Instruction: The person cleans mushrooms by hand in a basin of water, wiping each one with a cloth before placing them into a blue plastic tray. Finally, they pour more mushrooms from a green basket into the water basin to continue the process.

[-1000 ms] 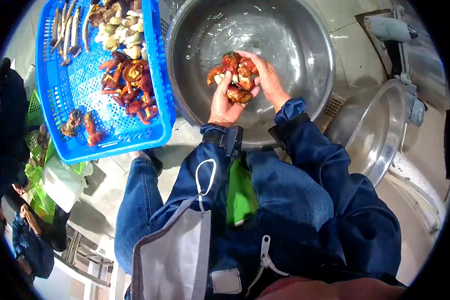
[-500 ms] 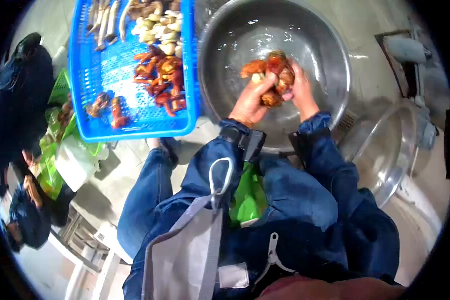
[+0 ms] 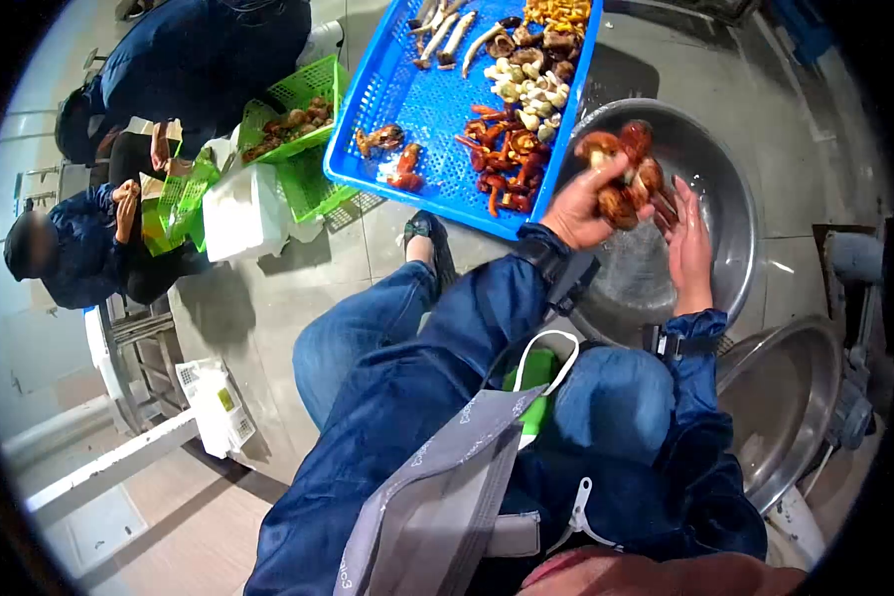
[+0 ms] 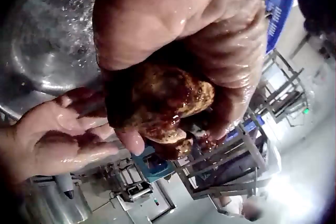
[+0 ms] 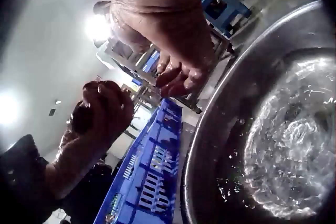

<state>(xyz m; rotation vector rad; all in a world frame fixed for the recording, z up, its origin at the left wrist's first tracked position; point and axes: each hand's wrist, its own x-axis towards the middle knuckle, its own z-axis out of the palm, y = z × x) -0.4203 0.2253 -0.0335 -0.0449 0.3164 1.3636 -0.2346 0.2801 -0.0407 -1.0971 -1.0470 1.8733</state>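
Several wet reddish-brown mushrooms point(image 3: 621, 199) are gripped in a bunch by my left hand point(image 3: 574, 215), held above the left rim of a grey metal basin point(image 3: 735, 204). In the left wrist view the fingers curl around the mushrooms point(image 4: 170, 95), hiding part of them. My right hand point(image 3: 691, 253) is just to the right, over the basin; in the left wrist view its wet palm point(image 4: 58, 134) faces up with loose fingers and nothing held. Rippling water point(image 5: 294, 134) lies in the basin. Beside it, a blue perforated basket point(image 3: 392, 114) holds sorted mushrooms.
Red mushrooms point(image 3: 507, 159), pale ones point(image 3: 531, 89) and long-stemmed ones point(image 3: 442, 35) lie in groups in the basket. A second metal basin point(image 3: 790, 397) stands at the lower right. At left, people sit near green baskets point(image 3: 313, 184) and a white container point(image 3: 243, 214).
My left hand has lifted the mushrooms leftward toward the basin rim beside the basket. My right hand has come away from them. The head view has turned left, bringing the people and green baskets into sight.
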